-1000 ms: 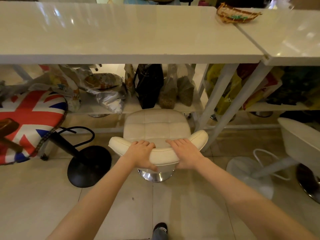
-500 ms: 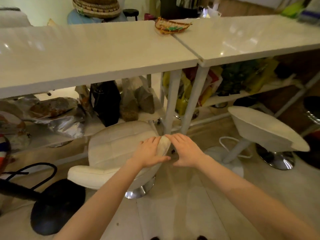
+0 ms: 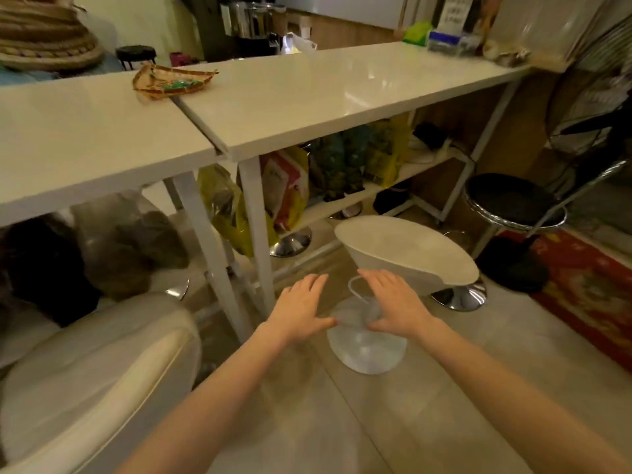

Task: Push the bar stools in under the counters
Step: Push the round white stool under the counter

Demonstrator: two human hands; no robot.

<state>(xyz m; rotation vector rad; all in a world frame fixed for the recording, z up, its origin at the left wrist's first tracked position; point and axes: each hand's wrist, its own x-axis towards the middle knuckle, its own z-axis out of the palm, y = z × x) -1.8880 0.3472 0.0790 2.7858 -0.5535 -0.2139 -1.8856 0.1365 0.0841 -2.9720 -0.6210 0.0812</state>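
Both hands are stretched out in front, palms down, fingers spread and flat, holding nothing. The left hand (image 3: 301, 307) and right hand (image 3: 396, 307) hover side by side above the tiled floor (image 3: 444, 388), just short of the white stool (image 3: 407, 254). That stool stands out in the open in front of the right counter (image 3: 325, 97). The cream padded stool (image 3: 95, 367) sits at the lower left, partly under the left counter (image 3: 85, 138).
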